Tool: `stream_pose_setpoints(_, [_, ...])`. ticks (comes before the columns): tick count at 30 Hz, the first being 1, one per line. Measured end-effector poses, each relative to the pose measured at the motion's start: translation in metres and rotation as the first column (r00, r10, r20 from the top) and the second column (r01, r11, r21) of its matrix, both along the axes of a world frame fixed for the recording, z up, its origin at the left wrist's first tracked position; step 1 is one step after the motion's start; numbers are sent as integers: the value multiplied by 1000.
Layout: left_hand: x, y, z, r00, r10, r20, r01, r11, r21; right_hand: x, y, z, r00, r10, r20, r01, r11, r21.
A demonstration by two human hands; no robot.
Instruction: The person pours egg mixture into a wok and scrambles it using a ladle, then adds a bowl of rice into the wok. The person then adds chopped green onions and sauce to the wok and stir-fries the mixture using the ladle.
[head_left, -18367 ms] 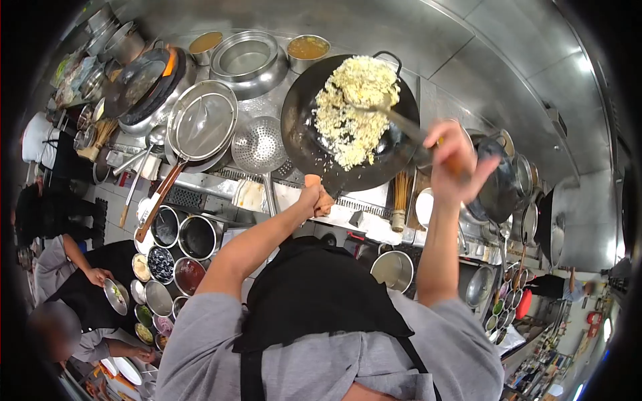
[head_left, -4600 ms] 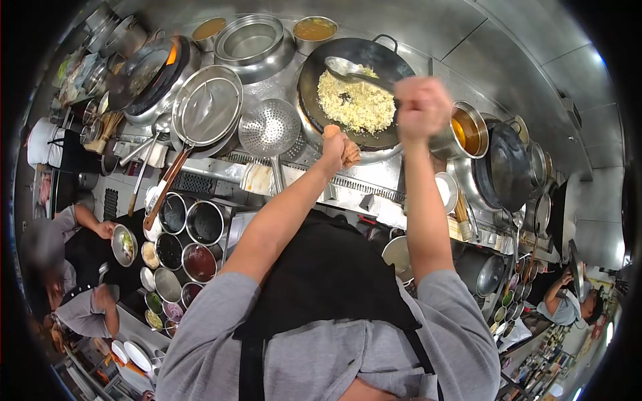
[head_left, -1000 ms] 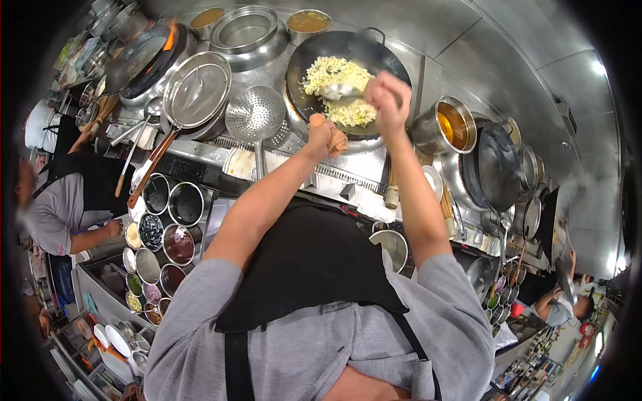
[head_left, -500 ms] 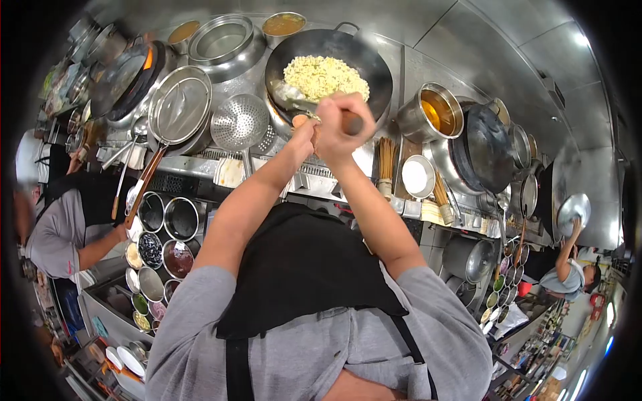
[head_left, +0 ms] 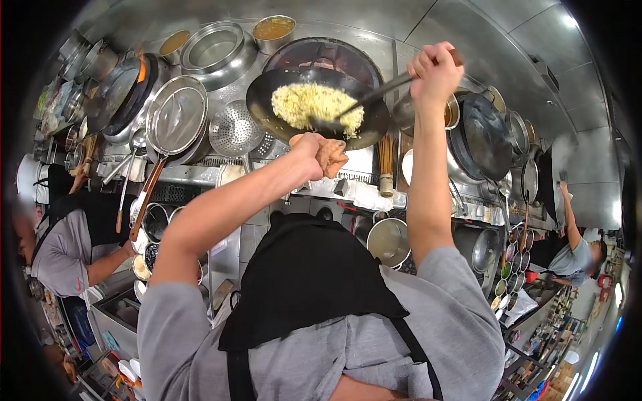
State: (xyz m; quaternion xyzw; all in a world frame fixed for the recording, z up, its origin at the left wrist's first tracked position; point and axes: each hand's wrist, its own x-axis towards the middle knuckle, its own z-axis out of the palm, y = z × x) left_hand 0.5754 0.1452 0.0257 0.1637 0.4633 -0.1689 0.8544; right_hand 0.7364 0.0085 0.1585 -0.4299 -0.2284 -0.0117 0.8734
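My left hand (head_left: pixel 309 154) is closed around a folded brown cloth (head_left: pixel 332 159) at the near edge of the dark wok (head_left: pixel 259 100). Tilted, the wok is raised off the stove ring (head_left: pixel 364 59) behind it. Yellowish fried rice (head_left: pixel 301 100) is spread inside, some of it blurred by motion. Up and to the right, my right hand (head_left: pixel 433 70) grips the wooden end of a long-handled ladle (head_left: pixel 381 91). The ladle's dark head reaches down into the rice.
Left of the wok lie a perforated skimmer (head_left: pixel 236 127) and a round mesh strainer (head_left: pixel 175 117). A bamboo brush (head_left: pixel 386 164) stands to the right, near a steel pot (head_left: pixel 405 112) and another wok (head_left: pixel 485 137). Co-workers (head_left: pixel 70 240) are at both sides.
The wok has come up off its ring and tilted toward me. My right hand has swung up and right with the ladle, away from my left hand. The rice has shifted.
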Motion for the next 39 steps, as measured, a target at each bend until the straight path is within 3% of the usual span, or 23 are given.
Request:
stream_pose_setpoints(1, [1,3,-25,990,33,139,-27,998,-49,-17,-5,10,997,58,42,-58,998,-4])
stream_pose_setpoints(3, [-1,17,-117,910,106,401,-48,987,-151,-56,39,-3,981,-193,-1,193,981,-35])
stream_pose_setpoints(4, [-20,23,-134,829,-149,538,99,988,122,-52,49,-25,980,-146,135,156,986,-65])
stream_pose_setpoints(6, [-27,39,-236,760,-207,616,167,978,124,-43,53,-40,913,-69,403,120,987,-103])
stream_pose_setpoints(7, [-41,34,-242,809,-228,541,173,973,151,-44,52,-34,848,-45,528,121,986,-111])
stream_pose_setpoints(8, [-51,19,-244,957,-174,231,145,980,137,-48,51,-21,836,-30,547,119,984,-129])
stream_pose_setpoints(9, [-65,19,-198,986,-163,43,168,949,-268,-43,56,-8,833,-51,552,125,987,-99])
stream_pose_setpoints(11, [-80,-11,-139,991,-125,40,126,991,-37,2,61,-3,970,23,242,30,976,-215])
stream_pose_setpoints(14, [-31,9,-26,988,-70,135,100,967,-232,24,68,23,984,178,-25,-179,960,-215])
stream_pose_setpoints(15, [-15,26,-28,943,8,333,85,961,-264,27,83,22,990,139,11,-133,966,-221])
stream_pose_setpoints(17, [-1,43,-104,818,-62,572,113,992,-55,23,114,3,996,46,73,-29,974,-224])
stream_pose_setpoints(20, [1,47,-195,936,-172,308,100,966,236,32,117,21,969,-19,246,63,983,-172])
stream_pose_setpoints(21, [-10,46,-197,935,-161,315,107,978,181,32,110,36,954,-50,296,102,981,-163])
stream_pose_setpoints(23, [-23,44,-199,931,-154,331,138,988,73,23,81,73,937,181,299,-149,981,-125])
stream_pose_setpoints(26, [-21,41,-172,928,-11,373,2,1000,24,3,46,56,950,147,276,-124,988,-97])
stream_pose_setpoints(29, [16,53,-181,641,-186,745,154,982,112,-14,28,47,984,70,163,-68,998,-19])
stream_pose_setpoints(30, [37,47,-174,862,7,506,-9,1000,2,-31,21,64,971,-7,239,23,998,-64])
stream_pose_setpoints(31, [48,55,-190,858,-31,513,78,994,-70,-47,16,92,943,-79,323,116,988,-98])
stream_pose_setpoints(32, [61,62,-214,749,13,662,105,985,-138,-42,-4,114,928,136,346,-115,990,-81])
stream_pose_setpoints(33, [60,53,-169,933,33,357,-51,998,43,-47,-20,142,877,184,445,-153,983,-104])
stream_pose_setpoints(35, [78,50,-220,945,124,302,-188,963,195,-63,-35,155,781,177,599,-150,984,-96])
stream_pose_setpoints(37, [91,31,-209,950,284,128,-310,896,318,-71,-38,151,697,74,714,-81,996,-24])
stream_pose_setpoints(39, [96,29,-203,938,340,64,-334,844,418,-59,-9,76,774,-86,628,-4,990,140])
